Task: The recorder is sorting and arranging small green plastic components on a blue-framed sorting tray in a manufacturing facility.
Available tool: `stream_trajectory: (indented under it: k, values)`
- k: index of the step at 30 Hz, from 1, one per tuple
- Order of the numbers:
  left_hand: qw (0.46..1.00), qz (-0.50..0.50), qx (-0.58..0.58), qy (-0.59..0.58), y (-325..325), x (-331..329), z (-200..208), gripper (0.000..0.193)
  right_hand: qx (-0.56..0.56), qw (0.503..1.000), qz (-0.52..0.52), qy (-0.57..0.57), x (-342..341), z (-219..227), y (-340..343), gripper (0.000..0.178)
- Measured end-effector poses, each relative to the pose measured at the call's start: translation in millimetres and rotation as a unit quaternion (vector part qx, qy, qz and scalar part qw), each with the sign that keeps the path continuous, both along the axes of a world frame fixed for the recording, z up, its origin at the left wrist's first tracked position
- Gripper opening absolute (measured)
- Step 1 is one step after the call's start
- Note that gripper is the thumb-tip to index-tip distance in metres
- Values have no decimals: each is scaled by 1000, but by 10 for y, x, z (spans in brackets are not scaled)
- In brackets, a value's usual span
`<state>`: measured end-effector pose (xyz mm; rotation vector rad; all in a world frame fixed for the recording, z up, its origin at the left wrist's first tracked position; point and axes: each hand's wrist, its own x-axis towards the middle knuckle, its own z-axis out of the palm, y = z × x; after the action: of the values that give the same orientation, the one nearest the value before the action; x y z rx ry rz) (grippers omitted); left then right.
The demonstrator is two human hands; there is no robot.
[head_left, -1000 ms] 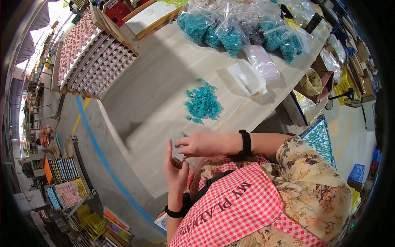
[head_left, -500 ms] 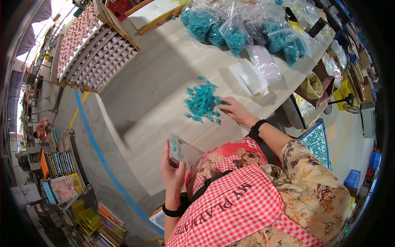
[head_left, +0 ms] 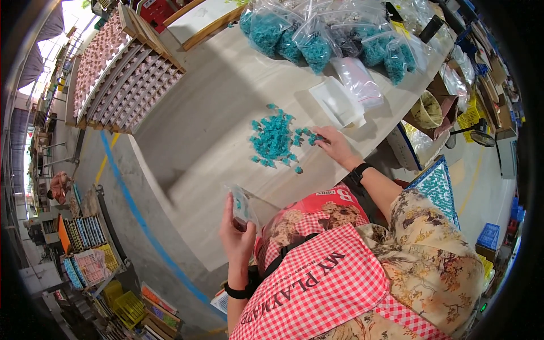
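1 clear plastic bag [head_left: 247, 211], clamped in the left hand [head_left: 238, 237]; tilting could spill the teal bits [head_left: 238, 204] inside. Right hand [head_left: 338, 148]: fingertips at loose teal pieces [head_left: 311, 138] beside the teal pile [head_left: 273, 136] on the table [head_left: 207, 133]; cannot tell if pinched. Hasty sweep could scatter strays.

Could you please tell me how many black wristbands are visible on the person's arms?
2: the left wristband, worn below the left hand, and the right wristband, worn behind the right hand. Others could be hidden.

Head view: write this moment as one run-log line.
left hand: holds clear plastic bag, teal pieces inside | right hand: at loose teal pieces beside teal pile | table: white tray, teal-filled zip bags
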<state>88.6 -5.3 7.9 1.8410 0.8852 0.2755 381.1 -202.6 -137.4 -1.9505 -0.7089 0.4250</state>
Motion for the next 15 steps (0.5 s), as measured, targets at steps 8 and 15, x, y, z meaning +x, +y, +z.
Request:
stream_trajectory:
  k: [8,15]
  values:
    - [1000,4,-19,-12,-3,-35,-44,77,-15,975,36,-218,-118,-158,-179,26]
    - [997,-45,51,-35,10,2,-123,77,21,983,0,-182,-104,169,132,17]
